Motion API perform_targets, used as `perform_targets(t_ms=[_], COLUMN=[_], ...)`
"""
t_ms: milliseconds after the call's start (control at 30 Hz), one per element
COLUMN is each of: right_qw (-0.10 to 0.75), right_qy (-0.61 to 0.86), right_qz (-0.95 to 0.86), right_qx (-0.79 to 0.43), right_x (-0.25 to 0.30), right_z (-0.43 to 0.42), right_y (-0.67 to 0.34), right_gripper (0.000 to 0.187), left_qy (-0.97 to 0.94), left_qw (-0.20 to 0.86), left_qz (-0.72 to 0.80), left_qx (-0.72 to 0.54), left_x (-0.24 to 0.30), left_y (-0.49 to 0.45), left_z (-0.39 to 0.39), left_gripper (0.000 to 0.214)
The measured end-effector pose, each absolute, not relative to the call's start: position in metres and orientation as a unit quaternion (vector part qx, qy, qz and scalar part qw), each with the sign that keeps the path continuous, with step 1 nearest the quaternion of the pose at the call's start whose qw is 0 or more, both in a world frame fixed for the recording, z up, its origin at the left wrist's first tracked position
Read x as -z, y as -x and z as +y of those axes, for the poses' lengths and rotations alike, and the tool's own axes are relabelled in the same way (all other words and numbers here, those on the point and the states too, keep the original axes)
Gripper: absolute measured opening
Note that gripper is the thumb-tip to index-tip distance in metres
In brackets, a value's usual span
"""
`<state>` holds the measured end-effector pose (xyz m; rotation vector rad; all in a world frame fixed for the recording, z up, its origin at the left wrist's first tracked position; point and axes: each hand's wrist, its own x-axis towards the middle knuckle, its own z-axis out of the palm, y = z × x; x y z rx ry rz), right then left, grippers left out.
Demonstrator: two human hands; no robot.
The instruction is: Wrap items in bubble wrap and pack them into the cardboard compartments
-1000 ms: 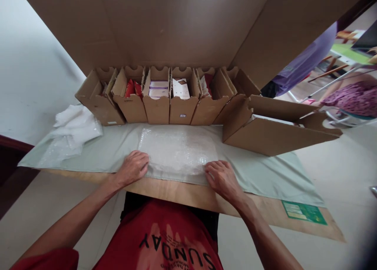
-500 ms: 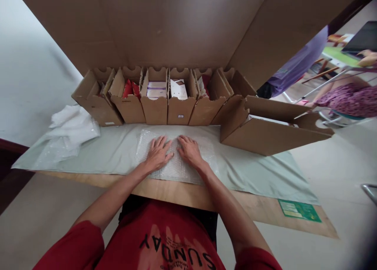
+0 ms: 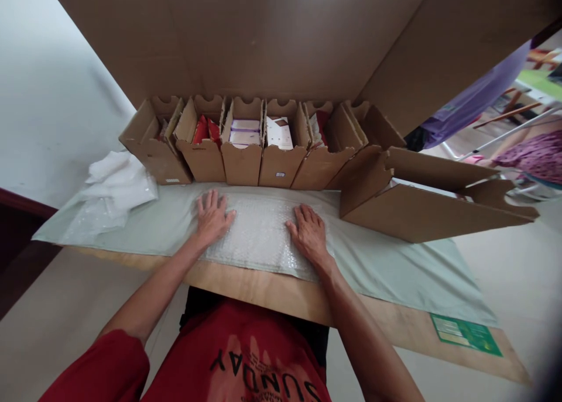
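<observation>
A clear sheet of bubble wrap lies flat on the pale green cloth, near the table's front edge. My left hand rests at the sheet's left side, fingers spread and palm down. On the right part of the sheet lies my right hand, also flat with its fingers stretched out. Neither hand grips anything. The bubble wrap shows in full between the two hands, while its side edges are partly covered by them.
Several cardboard bins stand in a row behind, holding red packets and white boxes. A larger cardboard bin sits at the right. Crumpled white wrapping lies at the left. A person's patterned clothing shows far right.
My hands have slid apart over the bubble wrap, the left one leftward and the right one rightward. The head view has shifted slightly.
</observation>
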<state>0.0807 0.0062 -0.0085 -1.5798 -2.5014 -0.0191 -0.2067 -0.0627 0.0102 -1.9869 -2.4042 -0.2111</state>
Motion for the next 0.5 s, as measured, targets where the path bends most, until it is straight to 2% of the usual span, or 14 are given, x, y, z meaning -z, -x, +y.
perform_targets(t_ms=[100,267,500], right_qw=[0.091,0.086,0.1], right_qy=[0.541,0.564,0.585], right_qz=[-0.836,-0.821,-0.805], right_qx=[0.006,0.003,-0.008], right_x=[0.007,0.005,0.007], right_z=[0.004,0.001,0.004], right_y=[-0.078,-0.077,-0.081], right_gripper=[0.054,0.054,0.059], left_qy=[0.709,0.822,0.751], left_qw=[-0.001,-0.07,-0.02], left_qz=[-0.7,-0.562,-0.659], left_qx=[0.089,0.053,0.033], left_x=[-0.01,0.0,0.007], left_y=[0.169,0.14,0.2], left_z=[-0.071,-0.095,-0.136], left_gripper=[0.061,0.057,0.06])
